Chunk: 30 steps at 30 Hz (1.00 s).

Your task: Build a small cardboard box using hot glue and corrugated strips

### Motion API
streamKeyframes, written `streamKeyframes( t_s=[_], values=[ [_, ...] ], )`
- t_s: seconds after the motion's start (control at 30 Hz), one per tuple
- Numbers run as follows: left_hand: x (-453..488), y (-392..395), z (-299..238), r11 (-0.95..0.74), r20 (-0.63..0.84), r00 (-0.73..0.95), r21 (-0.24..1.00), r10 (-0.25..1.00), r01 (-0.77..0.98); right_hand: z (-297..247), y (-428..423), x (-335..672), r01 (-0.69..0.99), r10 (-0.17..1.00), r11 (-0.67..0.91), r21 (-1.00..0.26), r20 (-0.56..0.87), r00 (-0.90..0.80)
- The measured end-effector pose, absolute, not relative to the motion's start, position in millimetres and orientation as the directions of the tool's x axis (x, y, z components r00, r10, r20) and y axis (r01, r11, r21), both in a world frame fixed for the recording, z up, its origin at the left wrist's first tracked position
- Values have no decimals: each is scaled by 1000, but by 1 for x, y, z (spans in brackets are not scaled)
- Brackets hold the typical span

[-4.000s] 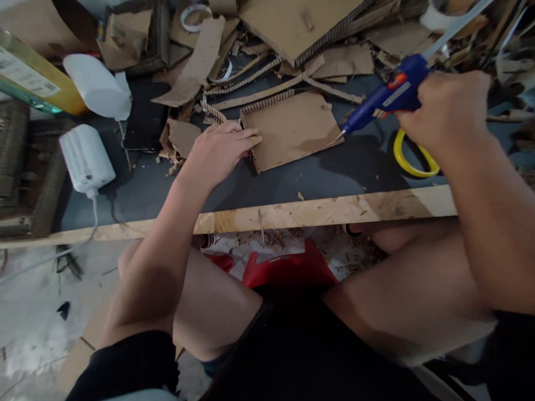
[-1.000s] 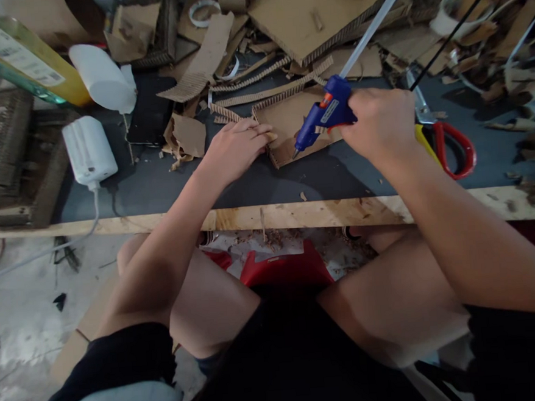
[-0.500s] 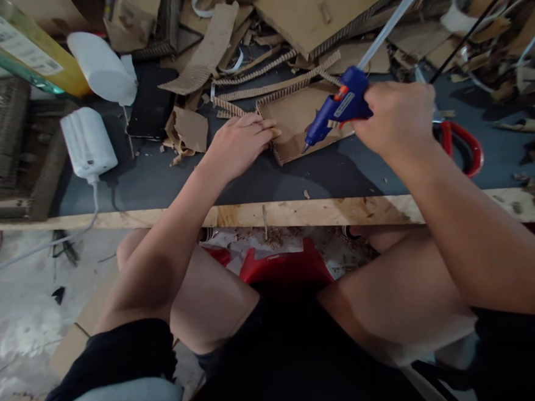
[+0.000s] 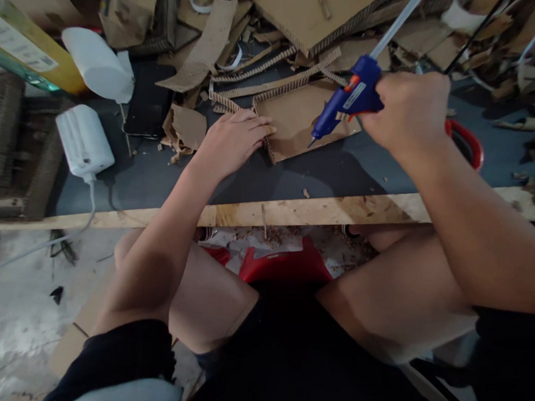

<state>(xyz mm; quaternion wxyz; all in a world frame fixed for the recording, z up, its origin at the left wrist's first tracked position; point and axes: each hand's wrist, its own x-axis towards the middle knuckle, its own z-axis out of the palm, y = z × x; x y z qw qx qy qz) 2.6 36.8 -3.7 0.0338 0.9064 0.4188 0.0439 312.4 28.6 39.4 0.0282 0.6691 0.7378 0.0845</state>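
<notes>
- The right hand (image 4: 412, 108) is closed round the glue gun (image 4: 349, 100), angled tip-down, seemingly so the nozzle meets the cardboard's near edge (contact is unclear).
- The left hand (image 4: 233, 139) lies over the left wall of the cardboard piece (image 4: 289, 113), probably to steady it; whether it pinches, I cannot tell.
- That piece lies on the table (image 4: 170, 183), ridged walls along its far and left sides.
- The bottle (image 4: 63, 71) holds yellowish liquid.

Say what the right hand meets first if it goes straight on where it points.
Likely the cardboard, near its front edge, with the glue gun leading; any gap is unclear.
</notes>
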Motion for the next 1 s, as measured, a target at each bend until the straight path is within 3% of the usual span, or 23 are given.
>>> streamKeyframes(
  t_s=[0.33,0.63,0.8,1.0],
  values=[
    [10,30,7,-624,-14,624,29,781,781,44,27,319,991,999,28,128,33,-33],
    [4,34,-1,-614,19,618,143,786,776,43,29,324,990,999,-3,139,44,-3],
    [4,34,-4,-611,46,612,150,790,777,38,33,339,987,987,66,148,138,-86],
    [3,35,-3,-625,27,628,141,778,768,41,33,341,992,996,23,125,79,-33]
  ],
)
